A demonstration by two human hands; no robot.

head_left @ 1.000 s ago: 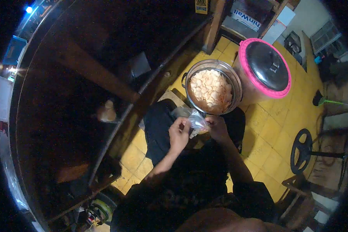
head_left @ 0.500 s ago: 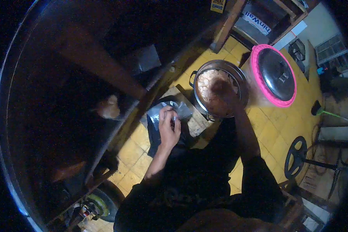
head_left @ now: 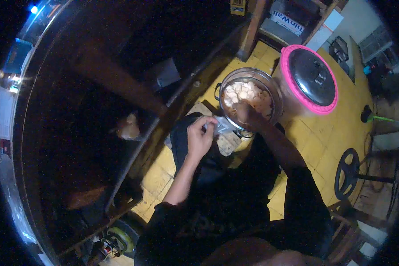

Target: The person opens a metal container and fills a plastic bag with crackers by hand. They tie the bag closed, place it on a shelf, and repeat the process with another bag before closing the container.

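Note:
A metal pot (head_left: 277, 91) with dark handles stands on the yellow floor, with pale, lumpy pieces (head_left: 246, 92) in reddish-brown liquid or sauce inside. My right hand (head_left: 248, 114) reaches into the pot at its near side, fingers closed down among the pieces; what they hold is hidden. Just left of the pot's rim, my left hand (head_left: 201, 135) pinches a clear plastic bag (head_left: 224, 126) between thumb and fingers. The bag's far end lies against the rim. Beneath it shows a light stone-like block (head_left: 228, 144).
A large tub with a pink rim (head_left: 285, 66) and dark lid (head_left: 312, 80) stands right of the pot. Farther right are a black wheel (head_left: 346, 174) and a green-handled brush (head_left: 385, 118). Dark wooden furniture (head_left: 199, 73) borders the left; a tire lies at lower left.
My left hand has lifted the plastic bag and brought it to the pot's rim. My right hand has shifted toward the pot's near left side, and the view has turned slightly.

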